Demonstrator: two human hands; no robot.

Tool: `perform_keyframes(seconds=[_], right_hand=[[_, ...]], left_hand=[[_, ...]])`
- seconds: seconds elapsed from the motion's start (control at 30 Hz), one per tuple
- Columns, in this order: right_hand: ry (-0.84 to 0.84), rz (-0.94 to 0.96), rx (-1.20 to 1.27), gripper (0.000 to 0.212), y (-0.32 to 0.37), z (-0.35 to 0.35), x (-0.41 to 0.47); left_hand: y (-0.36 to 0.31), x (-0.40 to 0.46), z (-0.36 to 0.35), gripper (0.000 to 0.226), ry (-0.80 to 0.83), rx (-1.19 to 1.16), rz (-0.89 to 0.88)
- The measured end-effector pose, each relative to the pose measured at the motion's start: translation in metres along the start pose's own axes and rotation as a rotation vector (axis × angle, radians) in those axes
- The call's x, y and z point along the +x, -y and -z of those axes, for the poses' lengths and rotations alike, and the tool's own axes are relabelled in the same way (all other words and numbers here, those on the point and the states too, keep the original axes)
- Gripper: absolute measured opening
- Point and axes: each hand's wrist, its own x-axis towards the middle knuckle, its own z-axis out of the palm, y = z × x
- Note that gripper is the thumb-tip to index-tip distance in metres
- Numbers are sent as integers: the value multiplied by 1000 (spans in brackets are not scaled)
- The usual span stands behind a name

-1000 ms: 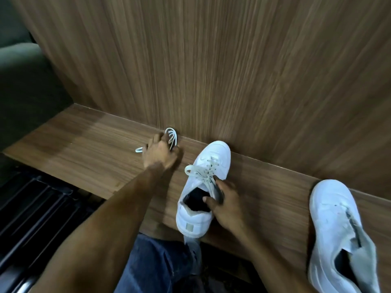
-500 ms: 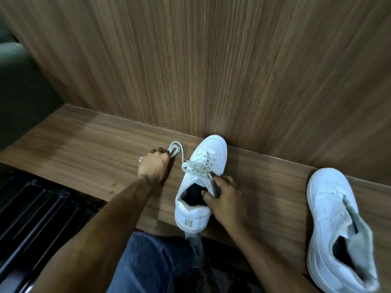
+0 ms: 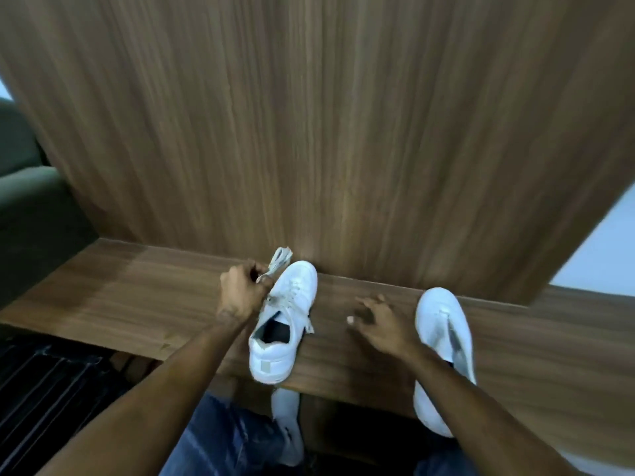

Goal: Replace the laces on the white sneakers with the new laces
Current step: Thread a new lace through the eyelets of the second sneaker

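Now that the left hand [image 3: 240, 297] has lifted the bundled new lace [image 3: 279, 261] off the wooden shelf [image 3: 137, 290] and grips it just beside the toe of the laced sneaker [image 3: 285, 314], the right hand [image 3: 381, 324] has let go of that shoe and hovers with fingers spread, holding nothing, between it and the second sneaker [image 3: 443, 338]. I judge the old lace still needs pulling out. Count: two hands, one lace bundle, two white sneakers.
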Motion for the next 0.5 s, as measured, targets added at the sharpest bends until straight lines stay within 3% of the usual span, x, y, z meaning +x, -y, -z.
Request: perform_keyframes(seconds=[0.07,0.13,0.3,0.4,0.5], right_hand=[[-53,-69,-202,51,-29,31,-16],[-79,-164,-293,59,-58,47,-30],[-10,-351,6,108,-106,31,-49],[-100,-305,197,106,-109,13,-59],[-73,-268,258,105,-98,3,-64]], left_hand=[[-32,-20,-13,10,20,-65,-65],[-52,-39,-34,11,61,-105,-98],[-76,-88,-83,19,229,-273,8],[-72,-102,-100,19,256,-286,44],[-66,-105,-106,15,275,-294,104]])
